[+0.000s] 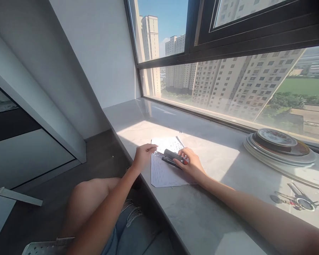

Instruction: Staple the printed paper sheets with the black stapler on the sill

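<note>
A black stapler (pixel 172 156) lies over printed paper sheets (pixel 162 175) on the pale windowsill counter, its upper and lower arms spread apart. My right hand (pixel 192 163) is wrapped around its right end, where a reddish patch shows. At the opposite end, my left hand (pixel 144 156) has its fingertips pinched together just beside the stapler's tip. Whatever small piece those fingers may hold is too small to make out. Some thin, shiny parts show between the left fingers and the stapler.
A stack of plates (pixel 281 152) stands on the counter (pixel 202 219) by the window at the right. Nearer me lie metal utensils (pixel 303 202). A tiny dark piece (pixel 180 131) rests beyond the papers. The counter's edge runs beside my legs.
</note>
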A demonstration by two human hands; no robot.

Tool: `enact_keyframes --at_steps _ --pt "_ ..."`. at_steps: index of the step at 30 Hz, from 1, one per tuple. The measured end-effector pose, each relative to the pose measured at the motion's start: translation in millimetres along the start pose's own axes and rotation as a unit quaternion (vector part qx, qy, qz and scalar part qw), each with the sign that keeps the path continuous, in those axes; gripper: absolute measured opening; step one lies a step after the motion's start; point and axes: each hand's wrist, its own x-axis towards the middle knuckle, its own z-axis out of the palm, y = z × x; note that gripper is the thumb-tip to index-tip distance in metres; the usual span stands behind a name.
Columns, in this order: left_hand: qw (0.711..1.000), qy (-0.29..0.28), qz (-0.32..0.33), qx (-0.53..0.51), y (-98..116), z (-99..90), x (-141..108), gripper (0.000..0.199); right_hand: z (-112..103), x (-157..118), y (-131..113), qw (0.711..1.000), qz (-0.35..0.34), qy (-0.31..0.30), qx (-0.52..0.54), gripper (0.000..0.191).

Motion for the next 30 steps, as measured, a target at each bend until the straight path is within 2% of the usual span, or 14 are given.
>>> enact_keyframes --at_steps 4,10,14,17,21,27,30 --pt "0.999 -0.041 0.031 0.001 -3.2 7.7 -2.6 0.017 0.6 0.8 0.8 1.0 -0.004 0.0 -0.004 0.019" --pt "0.994 -0.092 0.048 0.044 1.2 7.8 -1.9 0.024 0.6 0.6 0.6 1.0 -0.019 0.005 -0.02 0.019" --pt "0.993 -0.084 0.055 0.058 3.2 7.5 -2.0 0.018 0.7 0.5 1.2 1.0 -0.016 0.003 -0.022 0.017" --pt "0.988 -0.074 0.068 0.118 1.0 7.1 2.1 0.009 1.5 0.6 2.3 1.0 -0.012 0.002 -0.023 0.019" --pt "0.974 -0.102 0.068 0.189 -3.3 9.0 16.4 0.011 2.4 0.9 3.8 1.0 -0.007 0.002 -0.018 0.02" --pt "0.973 -0.195 0.077 0.096 -8.5 11.6 31.4 0.01 0.8 0.5 3.1 1.0 0.002 -0.006 -0.014 0.02" --pt "0.978 -0.19 0.039 0.078 -9.0 10.6 29.8 0.012 -0.6 0.0 0.3 1.0 0.006 -0.008 -0.01 0.02"
